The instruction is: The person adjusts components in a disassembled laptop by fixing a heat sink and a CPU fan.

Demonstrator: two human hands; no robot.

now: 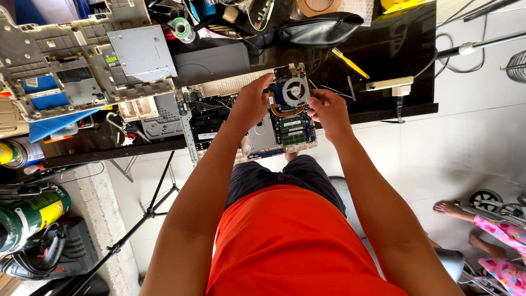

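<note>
An opened laptop base (257,137) lies at the near edge of a black table (383,60), its circuit board (293,131) and round cooling fan (296,90) exposed. My left hand (252,101) rests on the base just left of the fan, fingers curled at the fan's left edge. My right hand (327,109) sits at the fan's right edge, fingertips pinched together on the board's corner. Whether it holds a small part or tool is hidden.
A stripped grey laptop shell (55,60) and a flat silver drive (141,52) lie at the left. A solder spool (181,27), black pouch (320,27), yellow-handled tool (350,63) and white power strip (390,83) sit behind. Another person's feet (455,209) are at right.
</note>
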